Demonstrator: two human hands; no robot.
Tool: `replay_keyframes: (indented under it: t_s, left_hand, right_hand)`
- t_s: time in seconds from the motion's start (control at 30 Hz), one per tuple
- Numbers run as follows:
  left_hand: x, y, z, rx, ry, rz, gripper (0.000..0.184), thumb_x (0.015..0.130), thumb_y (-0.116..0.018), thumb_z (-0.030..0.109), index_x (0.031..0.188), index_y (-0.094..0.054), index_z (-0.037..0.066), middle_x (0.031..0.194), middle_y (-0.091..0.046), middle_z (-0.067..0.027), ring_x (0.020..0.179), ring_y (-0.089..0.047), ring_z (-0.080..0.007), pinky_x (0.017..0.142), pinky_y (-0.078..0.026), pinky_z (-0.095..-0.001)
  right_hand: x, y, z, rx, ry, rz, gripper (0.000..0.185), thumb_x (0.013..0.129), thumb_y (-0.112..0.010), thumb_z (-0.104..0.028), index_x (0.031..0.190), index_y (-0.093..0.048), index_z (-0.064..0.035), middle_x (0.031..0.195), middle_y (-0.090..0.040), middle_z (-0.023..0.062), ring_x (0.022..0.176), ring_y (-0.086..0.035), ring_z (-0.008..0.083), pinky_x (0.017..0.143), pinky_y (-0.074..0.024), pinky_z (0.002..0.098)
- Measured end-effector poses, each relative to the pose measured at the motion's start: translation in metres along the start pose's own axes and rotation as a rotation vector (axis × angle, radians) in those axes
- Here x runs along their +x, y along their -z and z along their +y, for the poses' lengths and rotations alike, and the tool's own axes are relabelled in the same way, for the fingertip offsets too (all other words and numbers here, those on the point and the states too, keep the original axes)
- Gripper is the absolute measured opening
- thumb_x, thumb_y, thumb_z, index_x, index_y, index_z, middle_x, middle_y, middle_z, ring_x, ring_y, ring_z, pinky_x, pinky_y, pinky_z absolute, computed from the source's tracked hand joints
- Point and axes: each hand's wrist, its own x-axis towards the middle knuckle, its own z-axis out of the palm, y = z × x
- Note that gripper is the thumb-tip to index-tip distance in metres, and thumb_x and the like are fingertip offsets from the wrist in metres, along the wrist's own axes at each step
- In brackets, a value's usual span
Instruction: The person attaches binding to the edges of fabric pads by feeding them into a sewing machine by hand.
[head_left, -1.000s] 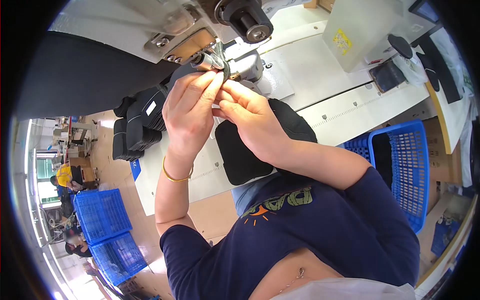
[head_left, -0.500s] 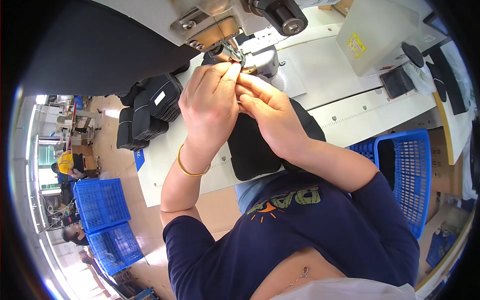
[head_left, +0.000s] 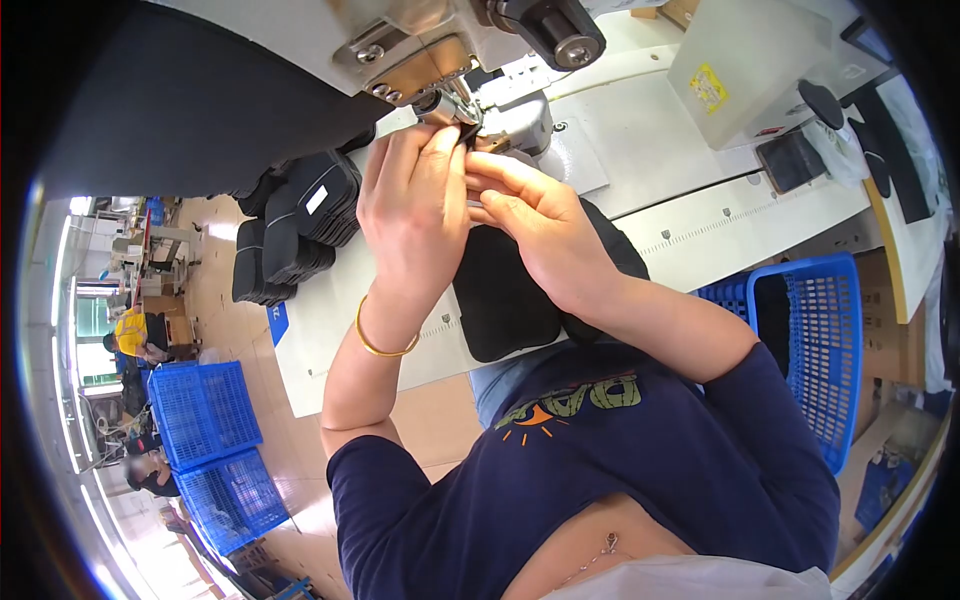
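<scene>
My left hand (head_left: 412,215), with a gold bangle at its wrist, is closed. Its fingertips pinch a small dark fabric piece (head_left: 468,131) right by the sewing machine's metal presser parts (head_left: 446,106). Close beside it is my right hand (head_left: 535,220), its fingers bent and thumb drawn in. Whatever lies between those fingers is hidden. Black fabric pieces (head_left: 505,300) lie on the white table beneath my right hand and forearm, near my body.
Stacked black pieces (head_left: 310,200) stand at the table's left. A blue basket (head_left: 825,350) is at the right. More blue baskets (head_left: 205,415) stand on the floor at left, with people beyond. A dark flat object (head_left: 790,162) and a translucent box (head_left: 745,75) sit at upper right.
The view has shifted, so the machine and hands appear farther right. Less of the dark fabric shows at the fingertips. Both hands stay close to the presser parts.
</scene>
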Motion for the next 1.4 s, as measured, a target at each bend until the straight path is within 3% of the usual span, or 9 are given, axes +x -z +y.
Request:
replay_keyframes:
  t_s: [0.17,0.3,0.43,0.77,1.17,1.4]
  left_hand:
    - [0.000,0.016,-0.005,0.079,-0.088,-0.149,0.035,0.071,-0.065,-0.005,0.105,-0.069,-0.002,0.093,-0.060,-0.0083,0.079,-0.059,-0.0243,0.067,-0.051,-0.0349]
    - [0.004,0.024,0.012,0.103,-0.046,-0.219,0.041,0.068,-0.065,-0.005,0.109,-0.069,-0.002,0.089,-0.054,-0.0073,0.079,-0.057,-0.0237,0.065,-0.050,-0.0349]
    - [0.006,0.025,0.016,0.093,-0.011,-0.249,0.042,0.067,-0.064,-0.005,0.108,-0.069,-0.003,0.090,-0.054,-0.0082,0.082,-0.056,-0.0241,0.065,-0.050,-0.0349]
    - [0.011,0.028,0.030,-0.033,0.146,-0.309,0.039,0.070,-0.061,-0.008,0.108,-0.067,-0.005,0.093,-0.053,-0.0120,0.083,-0.057,-0.0283,0.068,-0.050,-0.0382]
    - [-0.006,0.030,0.054,-0.003,0.014,-0.133,0.042,0.058,-0.064,-0.007,0.100,-0.068,-0.007,0.097,-0.060,-0.0122,0.086,-0.058,-0.0280,0.067,-0.052,-0.0364]
    - [0.002,0.014,0.045,0.042,0.004,-0.097,0.033,0.061,-0.065,-0.006,0.094,-0.067,-0.006,0.097,-0.061,-0.0118,0.088,-0.059,-0.0273,0.069,-0.052,-0.0359]
  right_hand:
    - [0.001,0.013,0.002,-0.299,0.031,-0.052,0.038,0.104,-0.048,-0.007,0.139,-0.049,0.0051,0.131,-0.059,0.0110,0.118,-0.058,0.0147,0.102,-0.0466,0.0295]
    - [0.001,0.005,0.008,-0.245,0.051,0.004,0.026,0.100,-0.053,-0.010,0.121,-0.060,0.0030,0.092,-0.065,0.0038,0.081,-0.053,0.0059,0.070,-0.0453,0.0246]
    - [-0.001,0.002,0.004,-0.322,0.095,-0.006,0.022,0.099,-0.054,-0.012,0.115,-0.060,0.0023,0.079,-0.057,0.0005,0.069,-0.044,0.0044,0.058,-0.0388,0.0252]
    - [0.002,0.009,0.018,-0.401,0.067,0.010,0.012,0.097,-0.052,-0.008,0.095,-0.055,0.0031,0.069,-0.050,0.0030,0.068,-0.042,0.0056,0.057,-0.0383,0.0283]
    - [-0.009,0.009,-0.006,-0.338,0.085,0.000,0.016,0.099,-0.048,-0.006,0.101,-0.061,0.0025,0.073,-0.056,0.0012,0.070,-0.045,0.0043,0.060,-0.0408,0.0248]
    - [0.001,0.007,-0.008,-0.293,0.084,0.028,0.017,0.100,-0.049,-0.007,0.102,-0.062,0.0026,0.073,-0.056,-0.0004,0.070,-0.045,0.0037,0.059,-0.0413,0.0243]
